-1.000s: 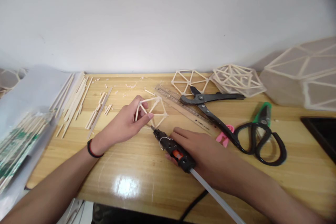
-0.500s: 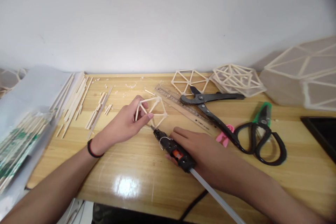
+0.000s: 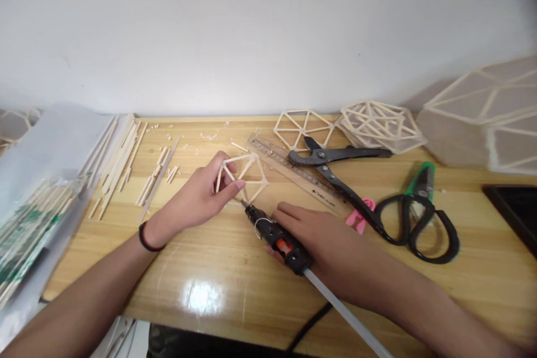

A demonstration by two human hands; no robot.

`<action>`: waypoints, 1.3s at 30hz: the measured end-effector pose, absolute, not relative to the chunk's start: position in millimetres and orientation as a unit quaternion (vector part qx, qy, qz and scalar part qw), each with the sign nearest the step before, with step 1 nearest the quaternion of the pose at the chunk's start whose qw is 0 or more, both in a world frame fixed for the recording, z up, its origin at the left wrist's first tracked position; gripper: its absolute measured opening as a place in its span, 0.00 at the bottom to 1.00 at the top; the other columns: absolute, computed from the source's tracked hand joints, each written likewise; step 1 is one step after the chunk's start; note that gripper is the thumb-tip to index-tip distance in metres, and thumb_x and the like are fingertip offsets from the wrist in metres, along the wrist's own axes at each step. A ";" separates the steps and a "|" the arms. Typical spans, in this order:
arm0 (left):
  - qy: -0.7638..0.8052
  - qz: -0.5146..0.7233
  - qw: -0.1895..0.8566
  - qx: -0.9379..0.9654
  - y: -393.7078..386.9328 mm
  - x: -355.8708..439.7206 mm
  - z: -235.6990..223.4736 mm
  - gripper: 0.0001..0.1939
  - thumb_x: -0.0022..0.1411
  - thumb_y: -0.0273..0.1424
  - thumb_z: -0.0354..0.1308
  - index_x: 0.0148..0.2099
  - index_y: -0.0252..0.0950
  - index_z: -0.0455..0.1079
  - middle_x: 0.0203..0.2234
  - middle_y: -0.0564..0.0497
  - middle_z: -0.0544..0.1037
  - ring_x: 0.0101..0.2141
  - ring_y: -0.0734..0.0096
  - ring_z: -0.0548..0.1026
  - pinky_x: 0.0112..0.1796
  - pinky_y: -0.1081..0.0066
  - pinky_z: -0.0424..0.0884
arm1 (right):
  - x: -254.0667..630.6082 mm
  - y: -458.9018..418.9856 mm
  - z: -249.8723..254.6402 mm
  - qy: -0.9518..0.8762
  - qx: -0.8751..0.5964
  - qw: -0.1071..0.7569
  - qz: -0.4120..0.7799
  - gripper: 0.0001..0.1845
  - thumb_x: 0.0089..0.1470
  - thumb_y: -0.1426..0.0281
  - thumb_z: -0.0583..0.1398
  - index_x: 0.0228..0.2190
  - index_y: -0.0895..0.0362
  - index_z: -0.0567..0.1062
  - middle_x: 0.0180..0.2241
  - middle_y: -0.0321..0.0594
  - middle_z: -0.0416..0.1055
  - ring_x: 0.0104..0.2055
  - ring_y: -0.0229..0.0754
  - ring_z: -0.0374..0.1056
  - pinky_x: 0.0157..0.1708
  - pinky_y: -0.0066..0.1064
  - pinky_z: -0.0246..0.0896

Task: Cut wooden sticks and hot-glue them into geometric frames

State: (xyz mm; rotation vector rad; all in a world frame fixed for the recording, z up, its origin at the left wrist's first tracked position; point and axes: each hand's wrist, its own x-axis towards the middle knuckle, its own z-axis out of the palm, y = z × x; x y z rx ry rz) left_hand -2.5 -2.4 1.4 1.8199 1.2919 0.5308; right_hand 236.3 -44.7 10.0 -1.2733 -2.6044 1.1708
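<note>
My left hand [image 3: 208, 189] pinches a small hexagonal frame of wooden sticks [image 3: 254, 182] between thumb and fingers, tilted just above the table. Part of the frame is hidden behind the thumb. My right hand [image 3: 312, 235] is wrapped round a black hot glue gun [image 3: 272, 235] with an orange part on its body. A long clear glue stick [image 3: 344, 310] sticks out of the gun's back end. The nozzle tip touches or nearly touches the frame's lower near corner; I cannot tell which.
Bundled sticks [image 3: 119, 159], cut pieces [image 3: 153, 179] and a bag of skewers [image 3: 25, 235] lie left. A ruler [image 3: 293, 165], pliers [image 3: 325, 158], pink clip [image 3: 361, 216], black-handled scissors [image 3: 405, 221] and finished frames [image 3: 304, 131] lie right. A large panelled model [image 3: 482, 117] stands far right.
Both hands, the frame and the glue gun keep nearly the same places. Only a very slight shift of the camera view shows.
</note>
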 end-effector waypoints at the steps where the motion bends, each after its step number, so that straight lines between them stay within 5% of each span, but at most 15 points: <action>1: 0.514 0.210 0.412 0.722 -2.6 -2.4 1.7 0.13 0.68 0.41 0.56 0.44 0.39 0.60 0.26 0.58 0.69 0.25 0.75 0.66 0.27 0.73 0.60 | 236.6 -44.7 10.0 -0.832 -0.407 0.007 0.376 0.05 0.58 0.76 0.59 0.38 0.56 0.71 0.39 0.43 0.73 0.38 0.48 0.73 0.36 0.36 0.60; 39: 0.515 0.209 0.398 0.729 -0.7 0.0 1.7 0.11 0.68 0.39 0.57 0.43 0.39 0.60 0.23 0.60 0.66 0.23 0.78 0.63 0.24 0.76 0.59 | 238.8 -49.3 5.7 -0.836 -0.405 0.008 0.370 0.14 0.51 0.81 0.57 0.39 0.55 0.69 0.38 0.41 0.70 0.36 0.48 0.71 0.33 0.35 0.55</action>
